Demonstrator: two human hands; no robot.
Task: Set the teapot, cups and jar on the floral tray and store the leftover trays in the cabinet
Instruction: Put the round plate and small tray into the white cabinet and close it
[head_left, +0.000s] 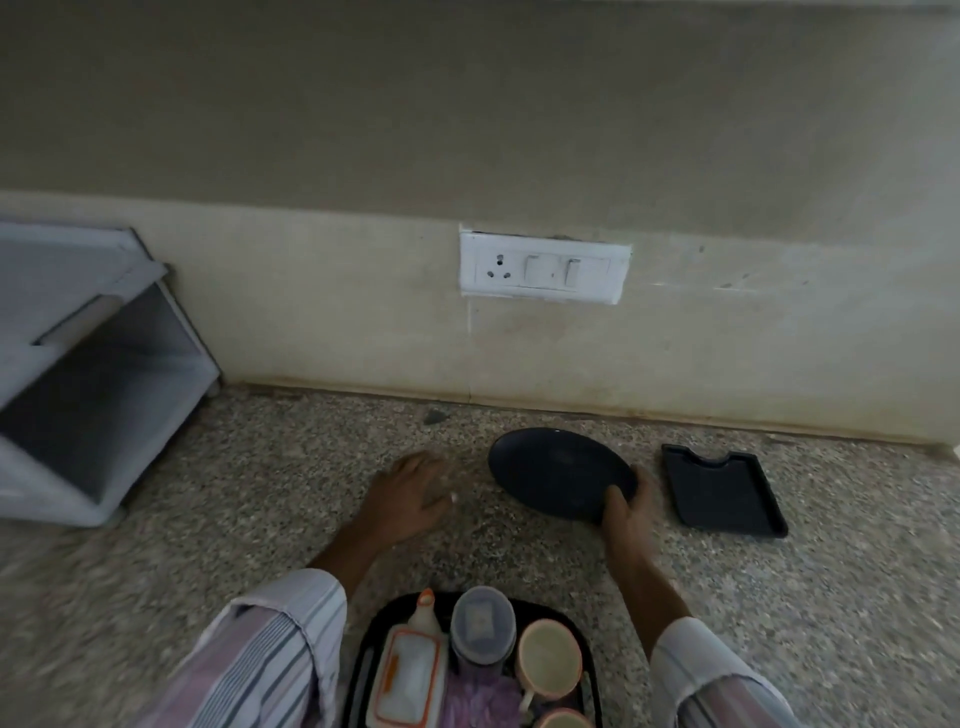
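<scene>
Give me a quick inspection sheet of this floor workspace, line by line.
Surface: speckled stone floor.
Job's things: teapot, jar and cups sit on the floral tray; round black tray and rectangular black tray still out.
Clutter: nothing seen.
Grippers: right hand grips the round tray's rim; left hand open, empty.
Cables: nothing seen.
Surroundings: white cabinet left; wall socket.

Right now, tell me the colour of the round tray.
Black round tray, clearest in the head view.

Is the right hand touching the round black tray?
Touching. The head view shows the right hand gripping the near edge of the round black tray, thumb on top.
</scene>
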